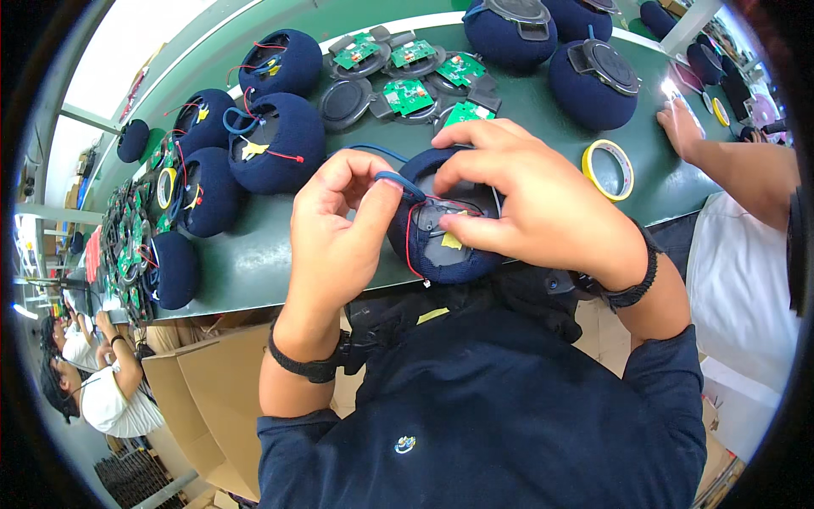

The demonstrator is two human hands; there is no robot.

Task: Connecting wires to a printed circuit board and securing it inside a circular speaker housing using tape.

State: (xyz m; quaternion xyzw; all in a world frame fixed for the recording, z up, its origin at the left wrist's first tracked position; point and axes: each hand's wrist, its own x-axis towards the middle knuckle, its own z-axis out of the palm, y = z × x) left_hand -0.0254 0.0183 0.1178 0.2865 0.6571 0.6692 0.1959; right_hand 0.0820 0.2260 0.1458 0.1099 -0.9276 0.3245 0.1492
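Observation:
In front of me at the table's near edge sits a round speaker body [458,265] covered in dark blue fabric, its open face turned up. Red and black wires and a piece of yellow tape [452,242] show inside it. My left hand [343,220] pinches a blue cord loop [400,181] between thumb and forefinger at the speaker's left rim. My right hand [517,191] spreads its fingers over the opening, thumb and fingertips touching the inside and rim. A small white connector [426,283] on a red wire hangs over the near rim.
Several similar blue speaker bodies [280,140] stand to the left. Black round covers with green circuit boards [408,97] lie beyond my hands. Closed speakers [593,81] and a yellow tape roll [607,170] are at right. A co-worker's arm [729,170] reaches in; a cardboard box [208,399] stands below left.

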